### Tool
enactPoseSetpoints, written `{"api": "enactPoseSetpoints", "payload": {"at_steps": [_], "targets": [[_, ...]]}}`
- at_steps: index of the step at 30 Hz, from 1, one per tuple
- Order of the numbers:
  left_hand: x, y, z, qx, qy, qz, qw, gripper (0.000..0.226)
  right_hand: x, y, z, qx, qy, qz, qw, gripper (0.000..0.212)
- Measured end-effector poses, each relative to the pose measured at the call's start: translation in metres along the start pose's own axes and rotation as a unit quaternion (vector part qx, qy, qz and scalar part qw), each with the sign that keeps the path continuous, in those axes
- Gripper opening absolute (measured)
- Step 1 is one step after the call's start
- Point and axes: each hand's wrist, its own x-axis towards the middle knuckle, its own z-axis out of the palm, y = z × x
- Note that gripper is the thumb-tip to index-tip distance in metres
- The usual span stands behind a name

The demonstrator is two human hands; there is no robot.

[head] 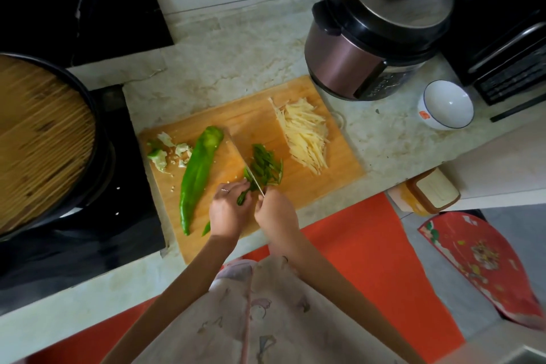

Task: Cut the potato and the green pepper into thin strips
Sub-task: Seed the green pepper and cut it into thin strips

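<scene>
The right hand (pixel 276 213) gripped the knife (pixel 251 176) by its handle, and the left hand (pixel 229 210) pinned the pepper piece (pixel 243 198) under curled fingers. Cut pepper strips (pixel 267 164) lay just right of the blade, potato strips (pixel 307 136) farther right, and 1 pepper half (pixel 198 174) lay left of the left hand.

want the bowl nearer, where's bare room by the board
Bare: the cutting board between the green pepper and potato strips, far side, and the counter behind it, left of the pressure cooker. Crowded: near edge, under left hand and right hand.
</scene>
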Motion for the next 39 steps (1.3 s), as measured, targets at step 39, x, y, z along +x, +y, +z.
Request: {"api": "enactPoseSetpoints", "payload": {"at_steps": [39], "targets": [[-0.001,-0.001,-0.001,-0.010,-0.002,-0.010,1.000,0.021,-0.033,0.014,0.005,-0.048,0.030,-0.040,0.998,0.020]]}}
